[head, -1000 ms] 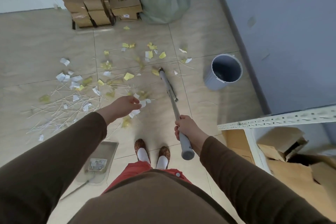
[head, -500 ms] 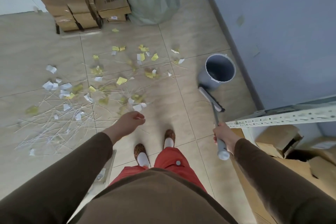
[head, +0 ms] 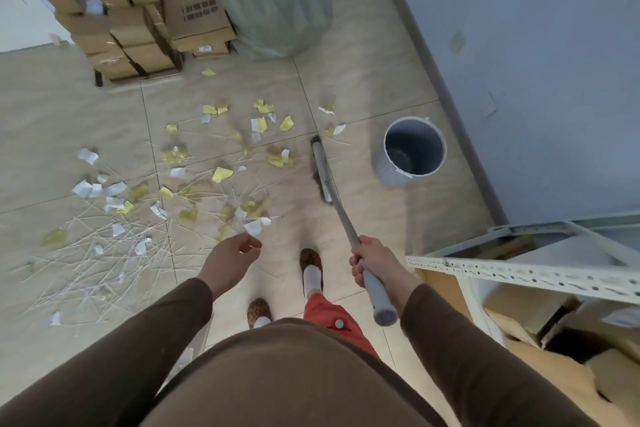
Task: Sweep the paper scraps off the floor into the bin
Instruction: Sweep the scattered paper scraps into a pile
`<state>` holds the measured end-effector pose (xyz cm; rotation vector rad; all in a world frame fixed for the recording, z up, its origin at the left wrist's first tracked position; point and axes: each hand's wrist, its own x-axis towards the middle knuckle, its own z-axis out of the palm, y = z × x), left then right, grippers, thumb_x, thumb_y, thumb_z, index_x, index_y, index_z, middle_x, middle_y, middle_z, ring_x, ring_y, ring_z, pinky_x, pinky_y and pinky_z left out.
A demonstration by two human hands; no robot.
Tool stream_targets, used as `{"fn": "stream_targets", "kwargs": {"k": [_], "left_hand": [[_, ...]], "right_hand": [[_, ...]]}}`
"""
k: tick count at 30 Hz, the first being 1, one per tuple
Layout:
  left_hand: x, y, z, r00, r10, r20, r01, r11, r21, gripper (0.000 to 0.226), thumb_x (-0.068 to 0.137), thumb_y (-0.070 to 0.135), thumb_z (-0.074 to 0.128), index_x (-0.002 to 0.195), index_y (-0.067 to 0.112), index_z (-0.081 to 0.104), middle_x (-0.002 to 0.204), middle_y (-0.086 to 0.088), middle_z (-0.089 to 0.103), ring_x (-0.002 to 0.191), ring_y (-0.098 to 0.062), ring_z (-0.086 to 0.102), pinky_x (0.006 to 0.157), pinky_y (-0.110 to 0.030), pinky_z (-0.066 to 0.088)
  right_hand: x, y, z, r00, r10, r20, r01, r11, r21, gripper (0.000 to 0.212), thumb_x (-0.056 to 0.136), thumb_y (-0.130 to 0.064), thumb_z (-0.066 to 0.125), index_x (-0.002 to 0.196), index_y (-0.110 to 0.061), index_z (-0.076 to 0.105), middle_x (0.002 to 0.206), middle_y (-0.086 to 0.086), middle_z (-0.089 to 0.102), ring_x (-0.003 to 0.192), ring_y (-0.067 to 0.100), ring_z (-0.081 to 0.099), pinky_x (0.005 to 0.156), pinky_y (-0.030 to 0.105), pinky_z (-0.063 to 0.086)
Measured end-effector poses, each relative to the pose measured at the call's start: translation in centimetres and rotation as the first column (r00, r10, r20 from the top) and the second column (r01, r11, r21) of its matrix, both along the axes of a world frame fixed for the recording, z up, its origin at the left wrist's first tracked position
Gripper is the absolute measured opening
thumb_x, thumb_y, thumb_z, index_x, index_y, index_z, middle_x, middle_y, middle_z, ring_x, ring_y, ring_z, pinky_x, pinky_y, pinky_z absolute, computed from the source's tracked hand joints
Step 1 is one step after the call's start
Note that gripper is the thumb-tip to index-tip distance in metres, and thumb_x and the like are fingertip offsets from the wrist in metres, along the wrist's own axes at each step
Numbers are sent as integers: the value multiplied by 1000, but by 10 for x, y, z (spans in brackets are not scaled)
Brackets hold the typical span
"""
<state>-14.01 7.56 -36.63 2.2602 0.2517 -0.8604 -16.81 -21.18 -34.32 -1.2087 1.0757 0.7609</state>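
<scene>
Right hand (head: 375, 265) grips the broom handle (head: 349, 229) near its top end; left hand (head: 230, 262) hangs loose, fingers lightly curled, holding nothing. Hands well apart. Broom head (head: 322, 172) sits on the floor (head: 374, 80) just beside the bin (head: 410, 151), between the bin and the scraps; bristles mostly hidden under the head bar and blurred. Paper scraps (head: 221, 173), yellow and white, lie scattered away from the bin past the broom, mixed with thin pale sticks (head: 104, 263); many are smeared, exact count unclear. Floor is beige tile, blue walls (head: 536, 45) meet in the corner behind the bin. Bin stands upright near the wall; inside looks dark, contents hard to make out. Stacked cardboard boxes (head: 138, 24) and a green sack (head: 273, 0) stand far from the bin along the back wall, sack cut off at the top. Metal shelf (head: 519, 276) near the bin holds more cardboard, partly out of frame.
</scene>
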Motion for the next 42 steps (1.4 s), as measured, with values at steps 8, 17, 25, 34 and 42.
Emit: {"fn": "stream_targets", "kwargs": {"k": [8, 17, 25, 34, 42], "left_hand": [[63, -31, 2, 993, -71, -95, 65, 996, -65, 18, 94, 29, 62, 110, 25, 67, 101, 4, 69, 92, -14, 64, 73, -22, 45], [55, 8, -4, 986, 53, -158, -50, 999, 22, 14, 92, 30, 64, 105, 31, 68, 98, 5, 72, 86, -16, 68, 71, -29, 52], [78, 23, -10, 982, 69, -174, -72, 997, -13, 17, 93, 29, 63, 109, 27, 69, 96, 3, 72, 88, -18, 69, 79, -35, 54], [132, 53, 2, 995, 42, -96, -51, 994, -101, 18, 94, 27, 61, 110, 22, 68, 95, -1, 70, 88, -19, 68, 79, -32, 51], [149, 97, -1, 986, 128, -108, -135, 989, -60, 17, 93, 27, 61, 108, 23, 68, 95, -1, 70, 88, -18, 67, 66, -26, 47]], "right_hand": [[98, -35, 19, 975, 161, 153, -124, 966, -228, 39, 102, -11, 41, 139, -22, 35, 87, 10, 51, 57, 12, 48, 42, 20, 47], [239, -34, -52, 910, 414, -2, -391, 859, -331, 41, 101, -5, 27, 142, -9, 28, 81, 8, 43, 60, 17, 46, 51, 26, 42], [163, 42, -36, 935, 352, -33, -354, 934, -46, 46, 95, -6, 33, 138, -24, 30, 82, 9, 50, 53, 14, 46, 42, 23, 43], [152, 42, 35, 957, 284, 53, -283, 959, -32, 37, 98, -5, 43, 130, -22, 42, 68, 7, 49, 39, 10, 40, 36, 18, 34], [286, 75, 3, 842, 532, 91, -474, 809, -349, 33, 99, -8, 39, 130, -19, 34, 78, 8, 49, 49, 15, 45, 36, 20, 41]]}}
